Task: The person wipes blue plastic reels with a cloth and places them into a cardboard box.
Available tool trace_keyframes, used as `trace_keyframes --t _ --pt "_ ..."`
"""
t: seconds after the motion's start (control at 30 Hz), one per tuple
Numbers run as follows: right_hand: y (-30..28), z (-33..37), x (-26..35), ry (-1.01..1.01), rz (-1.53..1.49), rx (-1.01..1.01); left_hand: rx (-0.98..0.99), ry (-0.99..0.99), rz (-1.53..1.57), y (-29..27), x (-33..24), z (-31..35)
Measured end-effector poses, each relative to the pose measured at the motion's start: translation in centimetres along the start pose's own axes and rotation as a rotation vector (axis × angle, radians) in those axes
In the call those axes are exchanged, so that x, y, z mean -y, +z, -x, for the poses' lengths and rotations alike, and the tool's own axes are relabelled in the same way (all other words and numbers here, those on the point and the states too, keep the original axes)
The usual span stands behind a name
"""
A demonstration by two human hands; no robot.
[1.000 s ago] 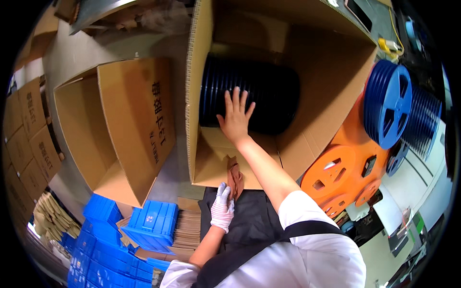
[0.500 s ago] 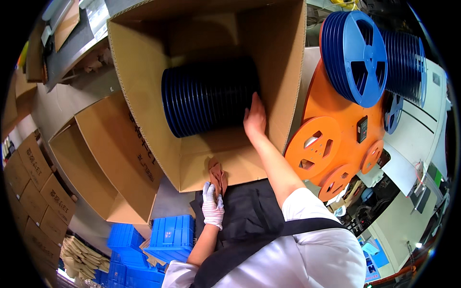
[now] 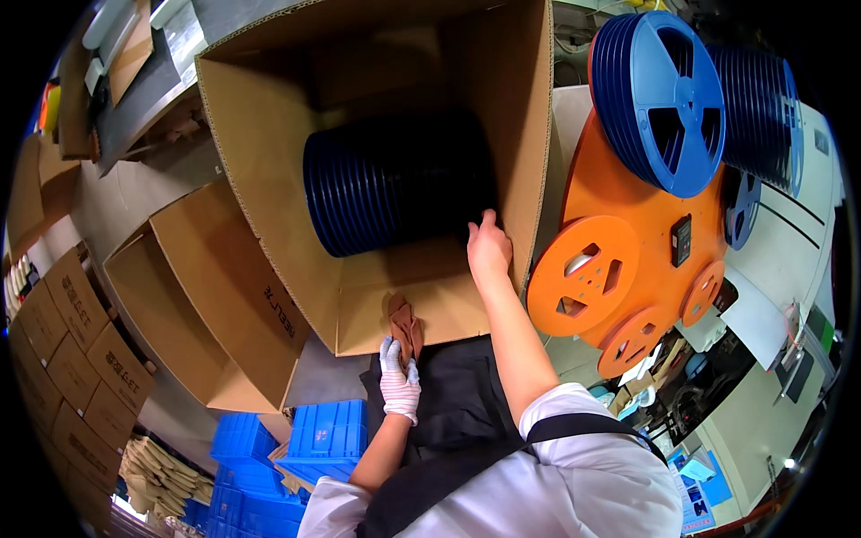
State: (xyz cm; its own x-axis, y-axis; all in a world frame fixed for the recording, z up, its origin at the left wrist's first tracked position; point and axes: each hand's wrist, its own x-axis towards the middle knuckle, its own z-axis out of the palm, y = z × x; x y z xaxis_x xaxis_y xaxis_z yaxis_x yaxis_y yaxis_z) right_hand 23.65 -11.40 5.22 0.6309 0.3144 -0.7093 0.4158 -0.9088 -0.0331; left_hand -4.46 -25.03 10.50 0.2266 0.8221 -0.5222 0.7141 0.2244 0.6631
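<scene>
- Basically, the stack of dark blue reels (image 3: 352, 199) lay on its side inside the big open cardboard box (image 3: 258, 148), discs lined up left to right.
- Right hand (image 3: 490, 249), bare, was inside the box at the stack's right end, low on the near side, between the reels and the box's right wall.
- Its fingers were curled with the tips at the last reel's edge; couldn't tell if they gripped the rim or just rested against it, dark there.
- Left hand (image 3: 398, 384), in a white striped glove, was at the box's near edge, pinching a crumpled brown cloth (image 3: 405, 330) that poked up over that edge.
- Stack sat straight ahead of the left hand, well apart from it; ahead and to the left of the right hand.
- Right of the box: orange stand (image 3: 647, 260) with upright blue reels (image 3: 686, 103) on its far part.
- Left of the box: second open carton (image 3: 224, 255), tilted in view.
- Blue crates (image 3: 325, 435) were stacked below it, left of the left forearm.
</scene>
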Motion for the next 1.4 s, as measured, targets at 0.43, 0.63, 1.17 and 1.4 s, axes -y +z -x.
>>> trace_keyframes --t 0.43,0.63,1.17,1.4 --pt "4.2 -6.7 0.2 -0.461 0.41 -0.14 0.02 0.033 0.018 0.0 -1.2 -0.4" --pt "4.3 -5.0 -0.2 -0.521 0.447 -0.119 -0.003 -0.033 0.049 0.3 -1.2 -0.2" --pt "-22.1 -3.6 -10.0 -0.825 -0.106 -0.878 0.051 -0.279 0.066 -3.0 -1.1 -1.4" --pt "-27.4 -11.5 -6.5 -0.452 0.083 -0.113 0.098 -0.507 0.323 -2.5 -3.5 0.9"
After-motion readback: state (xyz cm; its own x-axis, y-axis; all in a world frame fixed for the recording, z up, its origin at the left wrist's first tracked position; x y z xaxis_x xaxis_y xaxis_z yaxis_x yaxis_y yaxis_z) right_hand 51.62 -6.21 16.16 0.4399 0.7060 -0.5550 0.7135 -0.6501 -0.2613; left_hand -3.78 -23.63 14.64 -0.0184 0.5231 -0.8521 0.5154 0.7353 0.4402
